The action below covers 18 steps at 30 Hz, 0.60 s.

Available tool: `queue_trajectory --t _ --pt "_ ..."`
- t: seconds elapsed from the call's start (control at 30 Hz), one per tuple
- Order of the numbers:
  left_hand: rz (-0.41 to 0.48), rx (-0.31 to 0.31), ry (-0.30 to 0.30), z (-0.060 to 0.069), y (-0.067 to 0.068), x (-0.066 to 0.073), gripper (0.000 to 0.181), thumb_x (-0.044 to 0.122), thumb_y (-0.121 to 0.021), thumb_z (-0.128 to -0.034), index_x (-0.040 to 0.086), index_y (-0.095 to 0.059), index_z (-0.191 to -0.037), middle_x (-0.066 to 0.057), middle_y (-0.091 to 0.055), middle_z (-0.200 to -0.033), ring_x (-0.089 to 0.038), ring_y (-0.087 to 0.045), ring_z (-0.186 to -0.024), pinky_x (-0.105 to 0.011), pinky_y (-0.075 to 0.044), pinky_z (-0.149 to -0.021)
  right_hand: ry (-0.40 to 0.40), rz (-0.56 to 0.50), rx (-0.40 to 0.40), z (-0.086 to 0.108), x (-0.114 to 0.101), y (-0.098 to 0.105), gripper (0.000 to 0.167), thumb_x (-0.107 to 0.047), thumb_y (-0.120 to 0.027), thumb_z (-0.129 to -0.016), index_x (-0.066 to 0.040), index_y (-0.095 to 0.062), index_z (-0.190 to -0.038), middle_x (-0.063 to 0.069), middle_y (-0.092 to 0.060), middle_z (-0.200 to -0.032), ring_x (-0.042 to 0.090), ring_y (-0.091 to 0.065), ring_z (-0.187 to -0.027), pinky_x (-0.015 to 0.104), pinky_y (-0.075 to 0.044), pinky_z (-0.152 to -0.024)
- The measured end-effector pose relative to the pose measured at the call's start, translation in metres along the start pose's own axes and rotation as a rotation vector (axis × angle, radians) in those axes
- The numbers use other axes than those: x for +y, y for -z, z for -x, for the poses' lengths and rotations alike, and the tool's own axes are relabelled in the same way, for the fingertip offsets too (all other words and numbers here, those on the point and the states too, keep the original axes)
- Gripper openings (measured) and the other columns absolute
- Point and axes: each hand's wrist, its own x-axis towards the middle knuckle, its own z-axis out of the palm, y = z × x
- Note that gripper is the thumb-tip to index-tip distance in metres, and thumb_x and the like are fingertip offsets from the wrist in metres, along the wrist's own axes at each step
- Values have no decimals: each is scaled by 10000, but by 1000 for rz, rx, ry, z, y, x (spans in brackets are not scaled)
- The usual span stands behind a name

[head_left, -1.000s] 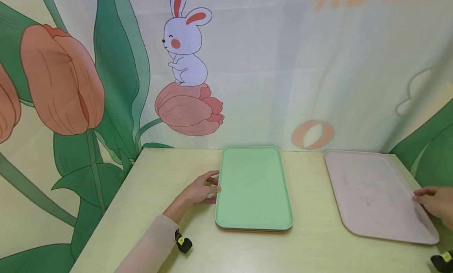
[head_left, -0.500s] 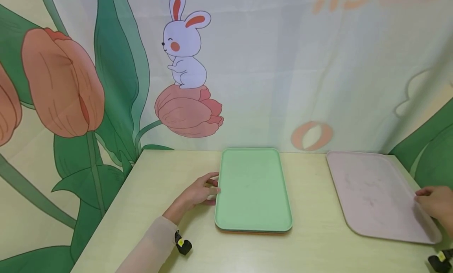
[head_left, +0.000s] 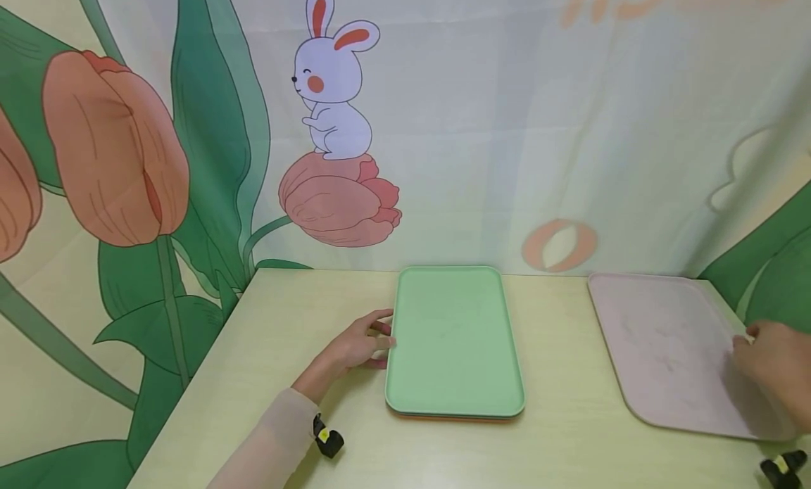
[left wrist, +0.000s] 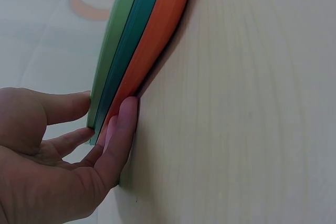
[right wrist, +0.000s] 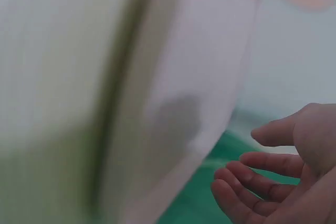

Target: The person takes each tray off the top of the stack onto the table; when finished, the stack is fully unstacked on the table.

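Note:
A light green rectangular tray [head_left: 453, 341] tops a stack in the middle of the table. In the left wrist view, a teal tray [left wrist: 137, 30] and an orange tray [left wrist: 156, 35] show beneath it. My left hand [head_left: 357, 343] holds the stack's left edge, thumb at the green rim and fingers curled against the lower trays. At the right lies a pale pink tray [head_left: 671, 355]. Over its right side is my right hand [head_left: 776, 369]. The right wrist view shows that hand's fingers [right wrist: 254, 184] loosely bent, apart from the tray and holding nothing.
The pale wooden table [head_left: 304, 299] runs back to a printed curtain [head_left: 469, 123] with a rabbit and tulips. A strip of tabletop separates the stack from the pink tray. Black wrist cameras [head_left: 328, 436] sit at both wrists.
My right hand has let go of the pink tray's right edge and moved slightly left above it. The pink tray has shifted slightly right. My left hand has stayed at the stack.

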Motion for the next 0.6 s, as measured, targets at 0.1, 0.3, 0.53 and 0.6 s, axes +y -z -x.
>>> queue_trajectory --t 0.1,0.3,0.53,0.6 --pt "4 2 3 0 -1 0 636 39 -633 -1049 137 -402 -1634 -204 -485 -1408 -272 -646 -1026 -430 -651 -802 65 -16 23 3 -29 7 405 -179 -591 -1020 209 -565 -1136 394 -637 -1025 567 -600 -904 645 -464 -744" --pt "2 14 6 0 -1 -3 643 36 -638 -1041 136 -404 -1632 -204 -487 -1401 -280 -648 -1020 -432 -653 -786 253 -295 -125 16 -106 0 465 -296 -609 -1090 115 -609 -1308 301 -700 -1134 412 -694 -953 413 -577 -713" --pt "-2 29 -8 0 -3 -3 647 50 -640 -1027 130 -410 -1627 -200 -492 -1384 -293 -637 -1051 -437 -655 -772 264 -654 -458 39 -191 -32 521 -259 -610 -1102 129 -513 -1437 249 -659 -1251 321 -681 -1052 350 -636 -790" --pt "-13 35 -10 0 -5 -3 643 57 -637 -1027 131 -413 -1625 -196 -493 -1378 -292 -634 -1051 -433 -655 -766 261 -702 -504 43 -208 -41 519 -238 -619 -1097 131 -505 -1443 250 -650 -1258 336 -673 -1071 374 -638 -809"
